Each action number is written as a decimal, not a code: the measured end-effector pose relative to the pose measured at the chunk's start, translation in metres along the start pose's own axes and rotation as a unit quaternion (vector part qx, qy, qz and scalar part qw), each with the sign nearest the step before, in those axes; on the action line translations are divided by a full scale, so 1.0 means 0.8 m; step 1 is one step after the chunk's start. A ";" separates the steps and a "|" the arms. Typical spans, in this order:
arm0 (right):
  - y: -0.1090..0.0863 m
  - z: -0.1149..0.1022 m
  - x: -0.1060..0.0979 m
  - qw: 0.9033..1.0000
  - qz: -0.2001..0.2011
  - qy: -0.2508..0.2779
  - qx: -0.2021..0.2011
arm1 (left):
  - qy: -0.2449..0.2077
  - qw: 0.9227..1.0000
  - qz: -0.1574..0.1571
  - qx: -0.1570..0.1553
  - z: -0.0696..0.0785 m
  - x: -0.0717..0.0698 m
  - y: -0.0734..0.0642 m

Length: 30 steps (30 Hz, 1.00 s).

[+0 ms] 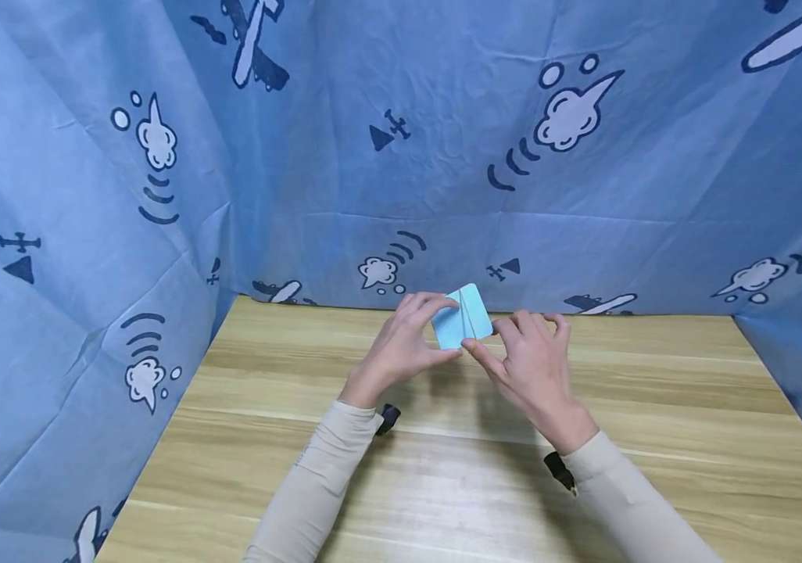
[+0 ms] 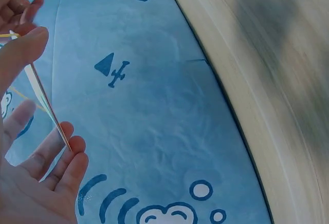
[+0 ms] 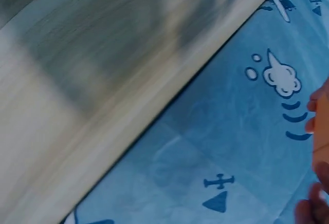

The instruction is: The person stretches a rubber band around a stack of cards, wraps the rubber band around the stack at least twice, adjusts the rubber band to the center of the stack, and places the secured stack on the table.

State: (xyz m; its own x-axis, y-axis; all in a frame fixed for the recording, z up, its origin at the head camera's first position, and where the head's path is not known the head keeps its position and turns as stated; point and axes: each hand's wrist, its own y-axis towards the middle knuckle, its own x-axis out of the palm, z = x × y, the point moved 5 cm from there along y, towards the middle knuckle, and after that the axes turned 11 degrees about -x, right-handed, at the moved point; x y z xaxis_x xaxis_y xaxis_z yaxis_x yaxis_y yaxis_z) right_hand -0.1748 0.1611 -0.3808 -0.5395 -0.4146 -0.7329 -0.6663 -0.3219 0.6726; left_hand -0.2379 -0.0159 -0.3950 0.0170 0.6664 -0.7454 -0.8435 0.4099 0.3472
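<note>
A light blue, square card-like piece (image 1: 448,328) with rounded corners is held tilted above the table. My left hand (image 1: 404,332) grips it by its left side, thumb at the lower edge and fingers at the upper. A thin rubber band (image 1: 470,314) crosses its face in two narrowing lines; the left wrist view shows it yellow, standing off the piece. At the lower edge my right hand (image 1: 531,356) pinches the band with its thumb, other fingers bent by the right corner. Edge-on, the piece (image 2: 49,108) looks thin. Its orange side (image 3: 321,126) shows in the right wrist view.
Below the hands lies a wood-grain table (image 1: 288,375). A blue curtain (image 1: 345,156) printed with planes and clouds hangs behind it and at both sides. Dark wrist-worn devices (image 1: 560,472) sit by both cuffs.
</note>
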 end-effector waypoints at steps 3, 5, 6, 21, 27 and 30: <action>0.002 -0.003 -0.004 0.997 0.062 0.030 -0.026 | -0.001 1.000 -0.008 -0.005 -0.001 0.001 0.000; 0.004 -0.009 -0.005 0.992 0.088 0.061 -0.063 | -0.002 1.000 -0.011 -0.008 -0.001 0.001 0.000; 0.004 -0.013 -0.005 0.988 0.095 0.080 -0.087 | -0.003 1.000 -0.014 -0.009 -0.001 0.002 0.000; 0.014 -0.017 0.000 0.997 -0.009 -0.062 -0.041 | 0.002 0.999 -0.020 -0.028 0.000 0.006 0.001; 0.014 -0.020 -0.005 0.999 0.021 -0.037 -0.032 | -0.002 0.999 0.019 -0.033 0.002 0.001 0.003; 0.011 -0.020 -0.005 0.999 0.028 0.013 -0.009 | -0.005 0.998 0.048 -0.032 0.001 -0.001 0.004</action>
State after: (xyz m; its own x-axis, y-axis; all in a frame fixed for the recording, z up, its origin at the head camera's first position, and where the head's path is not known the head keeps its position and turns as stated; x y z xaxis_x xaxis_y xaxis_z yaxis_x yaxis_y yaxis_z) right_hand -0.1706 0.1464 -0.3703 -0.5620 -0.4550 -0.6908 -0.6256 -0.3126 0.7148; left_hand -0.2403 -0.0146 -0.3932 -0.0611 0.7073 -0.7043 -0.8738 0.3032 0.3803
